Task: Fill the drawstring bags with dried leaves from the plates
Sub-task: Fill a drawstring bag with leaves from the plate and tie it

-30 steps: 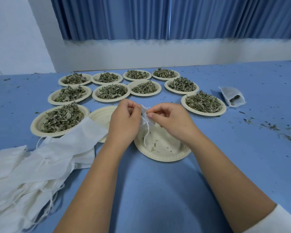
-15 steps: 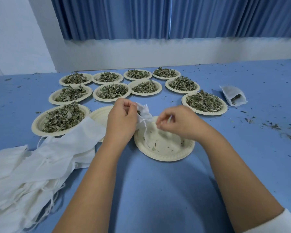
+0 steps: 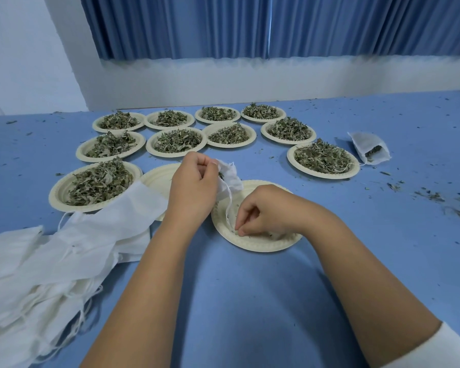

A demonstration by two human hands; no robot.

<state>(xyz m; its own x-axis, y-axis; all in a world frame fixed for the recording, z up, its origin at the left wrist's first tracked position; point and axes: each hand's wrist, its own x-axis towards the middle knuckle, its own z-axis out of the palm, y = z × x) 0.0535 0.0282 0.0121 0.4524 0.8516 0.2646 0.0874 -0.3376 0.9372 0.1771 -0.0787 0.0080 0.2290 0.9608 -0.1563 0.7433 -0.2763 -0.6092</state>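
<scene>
Nine paper plates (image 3: 323, 176) heaped with dried leaves (image 3: 322, 158) stand in rows across the blue surface (image 3: 250, 301), under a blue curtain (image 3: 276, 25). At the left we see a loose pile of empty white bags (image 3: 51, 261), its upper edge lapping over the rim of the nearest heaped plate and over a bare plate (image 3: 157, 179), which the left hand also half hides. Far right, beside the last heaped plate, lies a filled bag (image 3: 369, 147), and leaf crumbs (image 3: 433, 195) are strewn further out.

The left hand (image 3: 194, 192) is raised, knuckles towards us, its fingers curled round the gathered mouth of a drawstring bag (image 3: 230, 176). The bag hangs over the far rim of the nearly empty plate (image 3: 252, 247), and its string trails down onto that plate.

The right hand (image 3: 263, 213) is lowered into that plate, wrist bent, its thumb and forefinger tips drawn together on the plate's bed close to the string's end. We cannot tell whether they nip anything. A white sleeve (image 3: 436, 349) shows on that arm.
</scene>
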